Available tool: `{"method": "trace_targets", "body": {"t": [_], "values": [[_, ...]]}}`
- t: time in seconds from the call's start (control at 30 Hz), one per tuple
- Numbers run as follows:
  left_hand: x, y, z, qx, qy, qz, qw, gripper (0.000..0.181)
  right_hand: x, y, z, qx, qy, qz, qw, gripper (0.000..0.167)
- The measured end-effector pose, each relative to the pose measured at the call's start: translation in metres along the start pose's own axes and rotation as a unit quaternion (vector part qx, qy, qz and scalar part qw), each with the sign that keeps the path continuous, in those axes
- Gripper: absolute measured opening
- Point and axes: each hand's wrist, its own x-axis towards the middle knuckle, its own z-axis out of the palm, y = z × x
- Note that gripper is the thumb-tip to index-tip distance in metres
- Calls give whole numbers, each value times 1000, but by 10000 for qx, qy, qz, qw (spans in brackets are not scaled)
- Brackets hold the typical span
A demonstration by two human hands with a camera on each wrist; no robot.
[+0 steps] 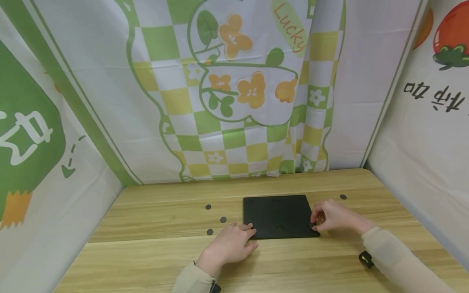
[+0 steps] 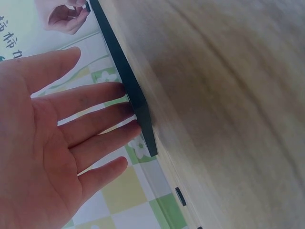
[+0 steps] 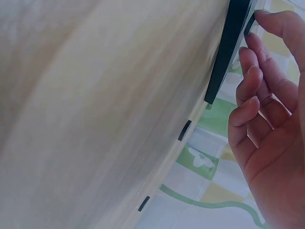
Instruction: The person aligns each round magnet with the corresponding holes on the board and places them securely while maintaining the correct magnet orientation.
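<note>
A flat black rectangular board (image 1: 276, 215) lies on the wooden table, with faint curved outlines on its upper face. At its near left corner my left hand (image 1: 231, 244) rests, fingers extended and touching the edge; the left wrist view shows the fingertips (image 2: 125, 110) against the board's side. My right hand (image 1: 332, 216) is over the near right corner, pinching a small dark round disc (image 3: 249, 24) between thumb and index finger. Whether the disc touches the board is hard to tell. The other right fingers are curled in.
Left of the board lie three small dark discs (image 1: 223, 219) on the wooden table (image 1: 165, 219). Another disc (image 1: 343, 197) lies to the right, behind my right forearm; the right wrist view shows two discs (image 3: 185, 130) there. Printed cloth (image 1: 249, 150) hangs along the table's back edge.
</note>
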Motion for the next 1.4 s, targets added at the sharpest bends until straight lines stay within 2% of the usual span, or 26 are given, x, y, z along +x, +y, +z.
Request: {"method": "trace_targets", "body": {"t": [1.13, 1.4], "values": [[1, -1, 2, -11, 52, 8, 10000, 45, 4, -5, 0, -33, -133, -50, 9999, 12], [0, 0, 2, -28, -25, -64, 10000, 45, 2, -4, 0, 29, -159, -77, 9998, 9]]}}
